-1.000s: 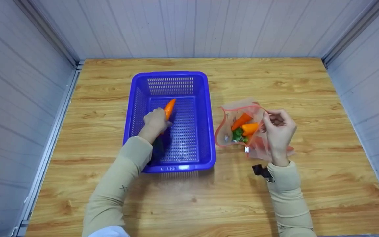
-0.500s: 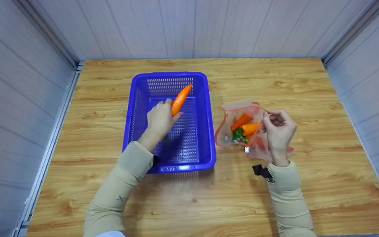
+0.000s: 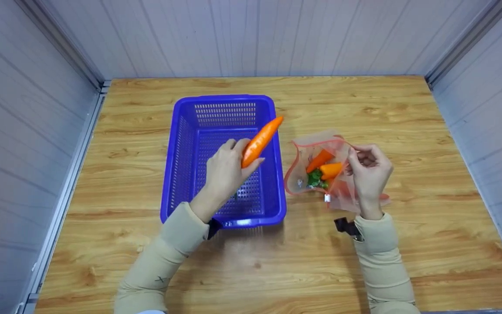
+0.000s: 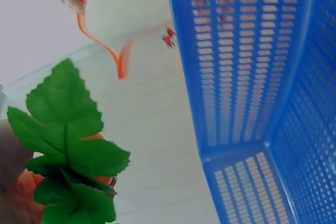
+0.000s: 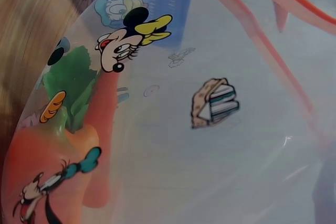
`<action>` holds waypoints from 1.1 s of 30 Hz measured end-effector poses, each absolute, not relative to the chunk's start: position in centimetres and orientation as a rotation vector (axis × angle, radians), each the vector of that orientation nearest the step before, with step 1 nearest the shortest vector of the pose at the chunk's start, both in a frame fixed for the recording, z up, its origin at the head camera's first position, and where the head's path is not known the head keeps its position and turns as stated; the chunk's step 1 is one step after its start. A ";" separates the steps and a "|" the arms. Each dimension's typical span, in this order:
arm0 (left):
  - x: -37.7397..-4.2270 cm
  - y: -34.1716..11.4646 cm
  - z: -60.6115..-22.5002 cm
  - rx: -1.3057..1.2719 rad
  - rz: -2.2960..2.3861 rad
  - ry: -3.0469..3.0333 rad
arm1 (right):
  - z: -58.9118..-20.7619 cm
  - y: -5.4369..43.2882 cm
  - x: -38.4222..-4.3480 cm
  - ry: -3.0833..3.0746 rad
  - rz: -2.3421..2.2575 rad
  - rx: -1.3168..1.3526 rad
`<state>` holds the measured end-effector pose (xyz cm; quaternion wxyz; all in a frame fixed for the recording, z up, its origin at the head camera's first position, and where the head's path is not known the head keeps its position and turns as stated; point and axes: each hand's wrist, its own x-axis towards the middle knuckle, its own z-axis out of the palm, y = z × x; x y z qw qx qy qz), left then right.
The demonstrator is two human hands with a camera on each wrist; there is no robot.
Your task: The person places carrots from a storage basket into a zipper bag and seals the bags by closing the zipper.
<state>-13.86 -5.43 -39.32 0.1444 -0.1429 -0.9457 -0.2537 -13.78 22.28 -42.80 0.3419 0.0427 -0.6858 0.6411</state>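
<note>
Gripping carrot [image 3: 263, 140] over basket rim [image 3: 280, 192]: left hand [image 3: 228, 168] | pinching bag edge [image 3: 286, 177]: right hand [image 3: 369, 172]

Left arm [image 3: 164, 253] reaches forward, slanting rightward, wrist pretty straight. Left hand [image 3: 225, 170] is back-side up in a grip, fingers [image 3: 232, 145] curled. Right arm [image 3: 384, 266] goes nearly straight out, and the right hand [image 3: 371, 170] is doing a thumb-and-finger pinch.

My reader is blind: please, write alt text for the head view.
A left hand holds an orange carrot over a blue basket on a wooden table. At right, a right hand pinches a translucent, red-trimmed bag containing orange vegetables and green leaves.
</note>
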 end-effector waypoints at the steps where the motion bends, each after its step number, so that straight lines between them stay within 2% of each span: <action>1: -13.6 -5.2 -39.3 -0.433 -0.728 -2.715 | -42.8 22.3 -13.8 -1.788 1.668 0.108; 16: -11.4 -1.9 -39.5 -0.790 -0.686 -2.658 | -42.6 22.1 -13.7 -1.789 1.701 0.059; 33: -13.3 2.7 -39.9 -0.895 -0.534 -2.935 | -43.0 22.2 -13.9 -1.749 1.712 0.107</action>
